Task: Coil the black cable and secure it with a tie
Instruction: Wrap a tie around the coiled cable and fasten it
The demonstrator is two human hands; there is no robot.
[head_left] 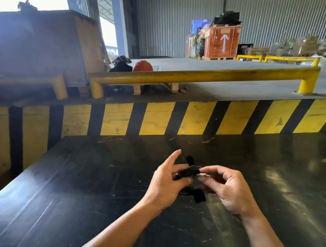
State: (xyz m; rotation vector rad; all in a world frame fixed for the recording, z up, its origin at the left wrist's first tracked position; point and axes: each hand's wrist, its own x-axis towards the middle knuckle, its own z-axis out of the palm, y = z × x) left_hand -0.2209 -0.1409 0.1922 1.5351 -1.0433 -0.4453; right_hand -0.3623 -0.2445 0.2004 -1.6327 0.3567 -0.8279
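The black cable is bunched into a small coil held between both hands above the black table. My left hand grips the coil from the left, index finger raised. My right hand pinches a thin white tie at the coil's right side. A black plug end hangs below the hands, and another black end sticks up behind them.
Thin reddish wire scraps lie near the table's far edge. Behind stands a yellow-and-black striped wall topped by a yellow guard rail. A wooden crate sits at the far left and palletised goods further back.
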